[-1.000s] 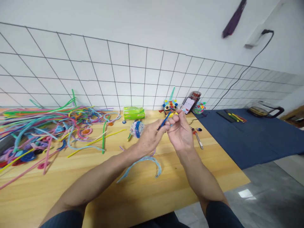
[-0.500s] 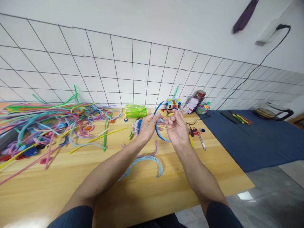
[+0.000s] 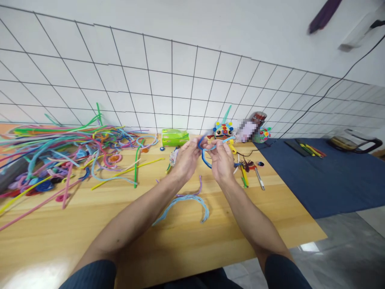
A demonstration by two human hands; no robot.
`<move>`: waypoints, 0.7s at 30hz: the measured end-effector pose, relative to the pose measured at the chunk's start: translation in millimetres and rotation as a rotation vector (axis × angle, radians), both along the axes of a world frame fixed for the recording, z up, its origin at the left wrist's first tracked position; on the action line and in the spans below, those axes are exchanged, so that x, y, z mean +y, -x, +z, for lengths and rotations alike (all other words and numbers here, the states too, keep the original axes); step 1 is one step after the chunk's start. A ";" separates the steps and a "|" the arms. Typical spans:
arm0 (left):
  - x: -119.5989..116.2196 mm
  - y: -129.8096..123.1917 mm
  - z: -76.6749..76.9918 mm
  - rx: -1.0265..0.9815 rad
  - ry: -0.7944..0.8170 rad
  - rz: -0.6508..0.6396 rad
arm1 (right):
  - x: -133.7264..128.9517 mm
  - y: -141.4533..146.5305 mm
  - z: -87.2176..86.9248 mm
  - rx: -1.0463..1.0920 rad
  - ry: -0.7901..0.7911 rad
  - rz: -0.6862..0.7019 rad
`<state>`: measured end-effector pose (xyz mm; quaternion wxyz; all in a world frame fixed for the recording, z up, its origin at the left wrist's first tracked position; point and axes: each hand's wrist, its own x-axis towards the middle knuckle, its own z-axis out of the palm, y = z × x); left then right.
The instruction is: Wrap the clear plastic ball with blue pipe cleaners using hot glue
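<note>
Above the wooden table, blue pipe cleaners (image 3: 205, 159), dark and light, run in a curve between my two hands. My left hand (image 3: 187, 158) pinches the dark blue part between thumb and fingers. Close beside it, my right hand (image 3: 221, 160) is closed on the light blue part, whose end sticks out past the fingertips. Behind my left hand a white and purple wrapped piece (image 3: 173, 156) is partly hidden. Below the hands lie a bent purple pipe cleaner (image 3: 200, 185) and a curved light blue bundle (image 3: 188, 197).
A large heap of coloured pipe cleaners (image 3: 60, 144) covers the table's left. Along the wall stand a green tissue pack (image 3: 174, 137) and a colourful decorated figure (image 3: 223, 130). A pen (image 3: 260, 179) lies at right; a glass pot (image 3: 351, 141) rests on the dark blue cloth (image 3: 313, 176).
The light blue pipe cleaner now extends rightward past my right hand's fingers, and the blue loop between the hands is smaller. The view has shifted slightly, too.
</note>
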<state>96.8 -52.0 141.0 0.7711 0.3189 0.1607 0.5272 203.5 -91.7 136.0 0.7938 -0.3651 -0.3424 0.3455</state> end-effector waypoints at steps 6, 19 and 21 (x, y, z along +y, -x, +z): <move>-2.1 -7.8 1.6 0.016 -0.068 0.080 | 3.0 -3.7 1.6 0.080 0.042 -0.028; -0.7 -26.2 21.5 -0.085 0.142 0.009 | 10.7 -25.2 5.0 0.200 0.136 0.043; 0.2 -26.0 22.7 -0.064 0.184 -0.005 | 13.0 -27.9 4.0 0.222 0.161 0.072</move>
